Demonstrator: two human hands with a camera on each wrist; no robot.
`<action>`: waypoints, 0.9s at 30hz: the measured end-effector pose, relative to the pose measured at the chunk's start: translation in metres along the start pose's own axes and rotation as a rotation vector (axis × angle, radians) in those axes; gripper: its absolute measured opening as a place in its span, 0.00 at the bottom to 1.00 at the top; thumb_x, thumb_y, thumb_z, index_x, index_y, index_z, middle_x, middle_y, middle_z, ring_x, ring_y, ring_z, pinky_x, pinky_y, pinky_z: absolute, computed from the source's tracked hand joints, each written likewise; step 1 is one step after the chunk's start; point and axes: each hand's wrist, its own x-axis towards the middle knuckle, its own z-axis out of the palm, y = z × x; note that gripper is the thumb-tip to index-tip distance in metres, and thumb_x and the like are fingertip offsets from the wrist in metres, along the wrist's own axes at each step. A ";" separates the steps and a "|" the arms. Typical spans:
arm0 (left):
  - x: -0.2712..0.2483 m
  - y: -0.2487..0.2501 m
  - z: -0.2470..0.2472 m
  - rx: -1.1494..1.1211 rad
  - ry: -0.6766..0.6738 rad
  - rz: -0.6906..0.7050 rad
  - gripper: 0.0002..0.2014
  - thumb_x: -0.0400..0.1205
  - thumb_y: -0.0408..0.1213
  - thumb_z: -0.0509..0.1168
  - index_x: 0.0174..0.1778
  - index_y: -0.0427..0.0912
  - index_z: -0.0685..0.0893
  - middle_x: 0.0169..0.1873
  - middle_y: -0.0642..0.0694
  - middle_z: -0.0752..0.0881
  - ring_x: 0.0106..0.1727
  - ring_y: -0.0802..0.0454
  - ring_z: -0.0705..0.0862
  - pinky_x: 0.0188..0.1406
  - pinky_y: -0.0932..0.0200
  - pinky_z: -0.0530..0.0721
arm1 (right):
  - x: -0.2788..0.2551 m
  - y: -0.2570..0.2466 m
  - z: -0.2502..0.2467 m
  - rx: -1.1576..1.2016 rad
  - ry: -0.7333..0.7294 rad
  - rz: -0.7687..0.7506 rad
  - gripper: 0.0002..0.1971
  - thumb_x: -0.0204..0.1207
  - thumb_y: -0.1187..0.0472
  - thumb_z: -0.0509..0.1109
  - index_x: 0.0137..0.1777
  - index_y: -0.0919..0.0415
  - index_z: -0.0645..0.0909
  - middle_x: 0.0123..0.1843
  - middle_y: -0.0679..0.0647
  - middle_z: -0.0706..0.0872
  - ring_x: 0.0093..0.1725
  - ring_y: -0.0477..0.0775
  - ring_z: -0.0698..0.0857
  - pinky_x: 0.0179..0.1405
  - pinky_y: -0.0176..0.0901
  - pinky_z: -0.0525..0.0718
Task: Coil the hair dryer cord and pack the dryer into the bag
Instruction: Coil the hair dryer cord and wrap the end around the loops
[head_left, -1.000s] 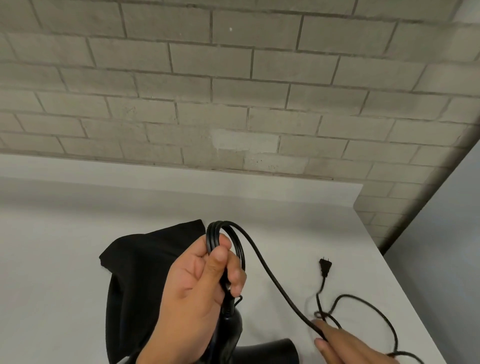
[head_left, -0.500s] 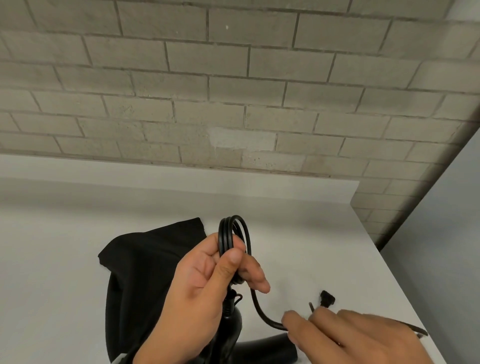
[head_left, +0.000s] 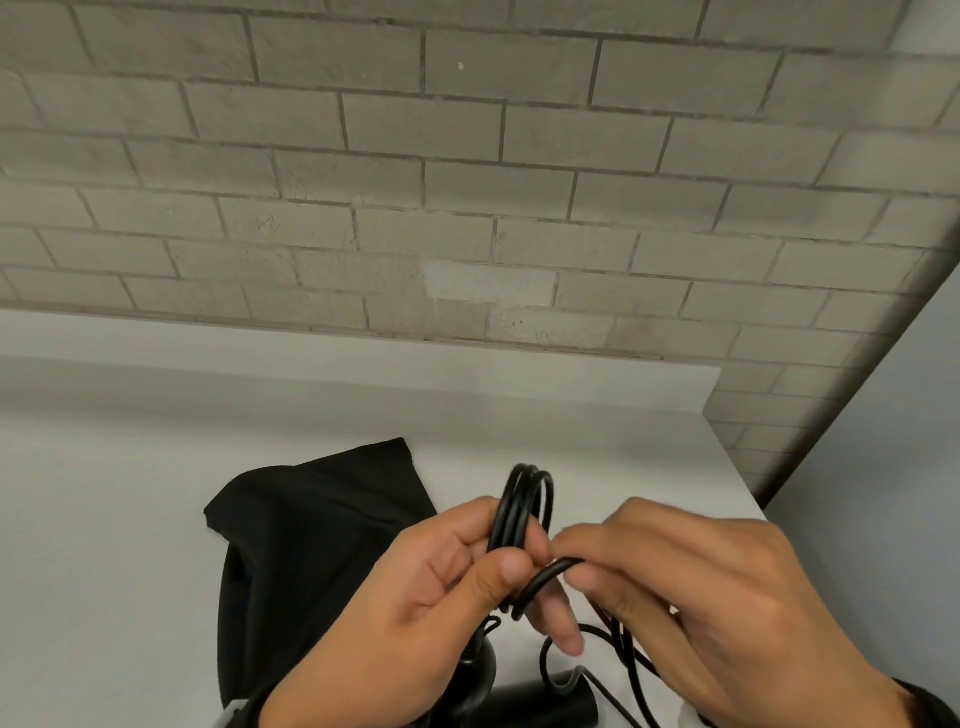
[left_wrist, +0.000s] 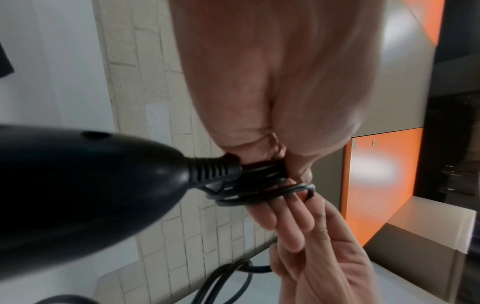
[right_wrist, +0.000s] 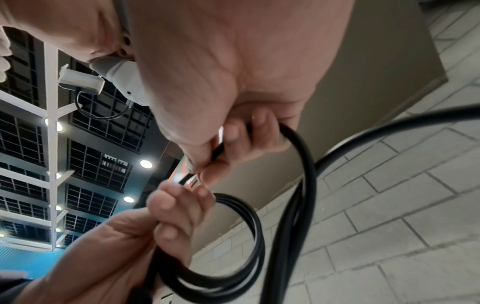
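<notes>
While the black bag (head_left: 311, 545) lay flat and crumpled on the white table (head_left: 104, 519), its mouth could not be made out and nothing showed inside it; the hair dryer (head_left: 478, 686) was outside it, just beside its 3 o'clock edge, hanging under the left hand (head_left: 415, 618) at the 6 o'clock rim of the head view. One bag, one dryer, one cord (head_left: 524, 509) and two hands were in sight. About three loops of the cord stood upright out of the left hand, whose thumb and curled fingers (head_left: 558, 623) pinched the bundle where it met the dryer's ribbed strain relief (left_wrist: 207, 170). At 3 o'clock of it, touching its fingertips, the right hand (head_left: 727, 613) had thumb and fingers curled round the next stretch of cord, laying it across the coil. Loose cord trailed down beneath the right hand onto the table at 5 o'clock. Bare table stretched toward 9 o'clock and toward the brick wall (head_left: 467, 182) at 12 o'clock; the table's side edge ran close by at 3 o'clock, with a drop beyond it
</notes>
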 end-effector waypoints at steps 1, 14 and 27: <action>0.000 0.001 0.000 -0.021 -0.030 -0.011 0.16 0.86 0.44 0.62 0.55 0.32 0.80 0.39 0.36 0.90 0.42 0.38 0.89 0.51 0.47 0.83 | 0.001 0.002 0.001 0.049 0.006 0.010 0.07 0.83 0.53 0.67 0.55 0.49 0.86 0.36 0.45 0.81 0.29 0.44 0.76 0.22 0.38 0.76; 0.002 0.006 -0.009 -0.298 -0.273 -0.130 0.12 0.86 0.38 0.61 0.57 0.32 0.78 0.34 0.44 0.87 0.29 0.56 0.84 0.33 0.56 0.79 | 0.000 0.003 0.021 -0.134 -0.172 0.080 0.22 0.83 0.54 0.52 0.76 0.51 0.64 0.71 0.44 0.71 0.44 0.41 0.80 0.25 0.40 0.83; 0.006 0.012 -0.017 -0.238 -0.395 -0.259 0.13 0.84 0.37 0.63 0.60 0.31 0.78 0.39 0.42 0.87 0.36 0.52 0.85 0.45 0.50 0.81 | -0.001 0.019 0.020 0.139 -0.338 0.194 0.13 0.77 0.57 0.53 0.58 0.40 0.70 0.45 0.45 0.82 0.45 0.45 0.80 0.40 0.45 0.82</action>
